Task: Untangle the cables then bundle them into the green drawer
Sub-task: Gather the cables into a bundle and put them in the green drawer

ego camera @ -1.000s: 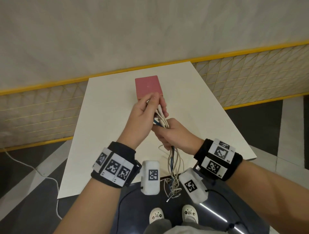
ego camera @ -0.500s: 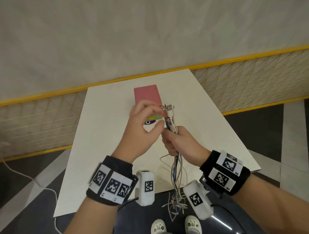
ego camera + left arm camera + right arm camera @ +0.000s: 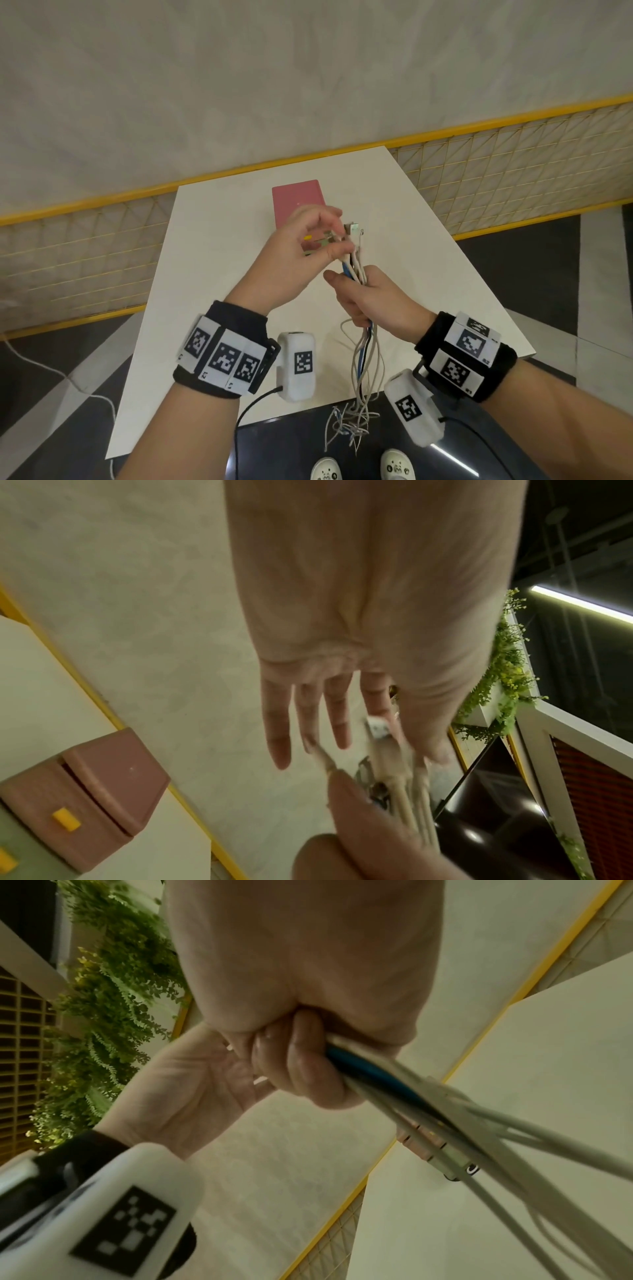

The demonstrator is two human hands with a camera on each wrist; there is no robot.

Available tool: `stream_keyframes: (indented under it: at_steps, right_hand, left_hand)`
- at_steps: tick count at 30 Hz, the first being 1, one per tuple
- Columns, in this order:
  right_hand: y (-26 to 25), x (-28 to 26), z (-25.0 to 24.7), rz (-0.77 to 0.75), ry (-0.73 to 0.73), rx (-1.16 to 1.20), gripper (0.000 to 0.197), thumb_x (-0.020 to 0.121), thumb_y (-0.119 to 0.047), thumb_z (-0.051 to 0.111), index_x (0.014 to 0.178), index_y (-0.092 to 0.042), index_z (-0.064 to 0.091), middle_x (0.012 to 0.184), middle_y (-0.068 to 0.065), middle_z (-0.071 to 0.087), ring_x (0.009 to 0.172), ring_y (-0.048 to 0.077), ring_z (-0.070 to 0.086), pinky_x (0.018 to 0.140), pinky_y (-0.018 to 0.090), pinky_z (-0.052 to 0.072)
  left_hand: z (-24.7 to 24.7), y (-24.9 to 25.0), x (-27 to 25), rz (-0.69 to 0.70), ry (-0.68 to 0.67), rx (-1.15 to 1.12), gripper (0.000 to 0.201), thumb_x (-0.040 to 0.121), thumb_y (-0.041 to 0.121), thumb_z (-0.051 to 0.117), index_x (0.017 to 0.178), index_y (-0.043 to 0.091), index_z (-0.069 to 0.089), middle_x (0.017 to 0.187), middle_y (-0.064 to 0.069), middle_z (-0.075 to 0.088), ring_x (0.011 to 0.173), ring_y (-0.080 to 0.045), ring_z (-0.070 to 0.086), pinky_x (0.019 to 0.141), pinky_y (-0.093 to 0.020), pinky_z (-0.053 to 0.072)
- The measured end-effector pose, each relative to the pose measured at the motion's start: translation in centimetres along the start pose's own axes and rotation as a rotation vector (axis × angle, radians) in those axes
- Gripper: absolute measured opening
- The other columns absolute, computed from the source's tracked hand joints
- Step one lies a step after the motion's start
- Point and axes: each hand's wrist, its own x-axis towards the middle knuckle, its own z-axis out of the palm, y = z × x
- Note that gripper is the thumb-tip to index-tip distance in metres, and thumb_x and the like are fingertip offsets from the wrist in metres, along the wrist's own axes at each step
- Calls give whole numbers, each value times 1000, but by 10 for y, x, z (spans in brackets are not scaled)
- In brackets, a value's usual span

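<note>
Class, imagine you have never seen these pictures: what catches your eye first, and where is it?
A fistful of white, grey and blue cables gripped upright by the right hand above the white table, their loose ends dangling past its near edge. The left hand pinches at the plug ends on top. Behind them on the table stands a pink plastic drawer box.

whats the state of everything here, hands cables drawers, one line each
right hand: fist closed around the cable bundle, held upright above the table
left hand: fingers curved at the bundle's plug ends; grip unclear
cable bundle: gathered in the fist, loose ends hanging past the table edge
pink drawer unit: on the table, top drawer closed
table: drawer unit standing on it
</note>
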Motion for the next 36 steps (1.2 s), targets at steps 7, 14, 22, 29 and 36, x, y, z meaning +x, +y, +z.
stream_keyframes:
  at_steps: [7,14,22,29,36]
  right_hand:
    - [-4,-1,4,14,-55,-50,53,96,-29,53,48,-22,31,46,-4,26,45,15,17,45,26,17]
    - [-14,-1,2,-15,-35,35,45,95,-9,46,51,-18,39,48,-5,27,43,11,19,43,22,20]
    - [-14,-3,1,-51,-64,-34,49,96,-13,48,49,-25,56,52,0,28,43,12,22,42,23,24]
    - [-21,0,3,-92,-13,-100,41,75,-8,38,42,-31,47,41,-11,31,43,11,23,44,24,23]
    - [-17,2,2,-98,-73,-70,22,87,-3,50,66,-6,55,50,2,29,46,15,23,46,26,27]
  left_hand:
    - [16,7,7,28,-42,97,20,97,30,57,95,15,69,84,10,66,71,3,57,67,-12,40]
    - [26,-3,7,223,30,287,29,102,21,44,86,13,66,101,3,61,104,-8,52,91,-17,37]
    - [24,3,6,94,-3,108,28,103,21,45,95,12,70,90,5,57,80,-8,57,68,-13,44]
    - [33,0,7,287,-28,273,20,94,22,64,81,6,65,86,-4,54,79,-14,56,75,-28,47]
    - [24,-2,13,307,38,438,35,97,24,56,64,16,49,61,6,46,60,-13,47,60,-32,42]
